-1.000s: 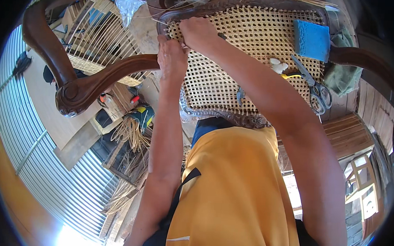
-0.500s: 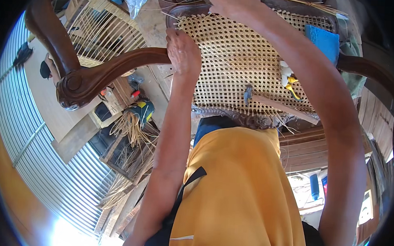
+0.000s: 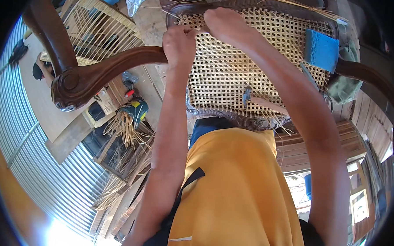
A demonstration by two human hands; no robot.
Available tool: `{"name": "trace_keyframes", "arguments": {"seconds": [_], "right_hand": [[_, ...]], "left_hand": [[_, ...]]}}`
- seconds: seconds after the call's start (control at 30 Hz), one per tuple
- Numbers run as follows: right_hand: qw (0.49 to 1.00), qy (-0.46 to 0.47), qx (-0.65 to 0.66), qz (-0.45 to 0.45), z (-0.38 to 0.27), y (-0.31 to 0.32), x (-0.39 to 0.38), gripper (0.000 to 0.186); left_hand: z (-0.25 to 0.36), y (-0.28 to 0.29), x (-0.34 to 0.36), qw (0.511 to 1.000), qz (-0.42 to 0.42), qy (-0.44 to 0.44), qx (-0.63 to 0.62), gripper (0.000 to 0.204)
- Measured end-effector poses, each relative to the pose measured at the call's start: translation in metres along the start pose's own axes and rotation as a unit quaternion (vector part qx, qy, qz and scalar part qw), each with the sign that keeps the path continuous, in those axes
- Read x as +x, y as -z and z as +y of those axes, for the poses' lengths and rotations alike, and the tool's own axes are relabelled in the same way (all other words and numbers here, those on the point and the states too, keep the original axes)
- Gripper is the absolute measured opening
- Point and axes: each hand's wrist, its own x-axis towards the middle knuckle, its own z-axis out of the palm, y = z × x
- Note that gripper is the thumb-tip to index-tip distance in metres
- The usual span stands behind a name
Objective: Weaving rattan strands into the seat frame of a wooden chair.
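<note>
A woven cane panel fills a dark carved wooden chair frame in front of me. My left hand is closed at the panel's left edge, beside the curved armrest. Close to its fingertips, over the upper left of the weave, my right hand is closed too, fingers bent down. What the fingers of either hand pinch is too small or hidden to make out. On the lower part of the cane lies a hammer, its wooden handle partly under my right forearm. A blue sponge rests at the panel's right edge.
Loose cane strands lie along the top of the frame. At left stand another strung frame and a bundle of cane. Farther left, a person is partly visible by a corrugated metal wall.
My right hand has come down and toward my left hand from beyond the frame's top edge. The yellow-handled tool on the cane is now hidden by my right forearm. My view has shifted slightly.
</note>
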Motion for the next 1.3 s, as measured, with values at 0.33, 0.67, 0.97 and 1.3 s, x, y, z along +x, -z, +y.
{"name": "trace_keyframes", "arguments": {"seconds": [0.33, 0.67, 0.97, 1.3], "right_hand": [[0.999, 0.033, 0.000, 0.041, -0.021, -0.009, -0.003, 0.013], [0.999, -0.004, 0.009, 0.042, -0.033, -0.030, 0.016, 0.014], [0.994, 0.010, 0.103, -0.034, -0.006, -0.007, 0.011, 0.016], [0.994, 0.055, 0.092, 0.012, 0.003, -0.019, 0.020, 0.016]], "left_hand": [[0.007, 0.001, 0.002, 0.991, -0.025, 0.047, 0.124, 0.019], [0.009, 0.004, -0.002, 0.997, -0.024, 0.048, 0.061, 0.022], [0.010, -0.003, 0.005, 0.988, -0.007, 0.112, 0.105, 0.023], [0.005, -0.009, 0.003, 0.987, -0.005, 0.114, 0.117, 0.017]]}}
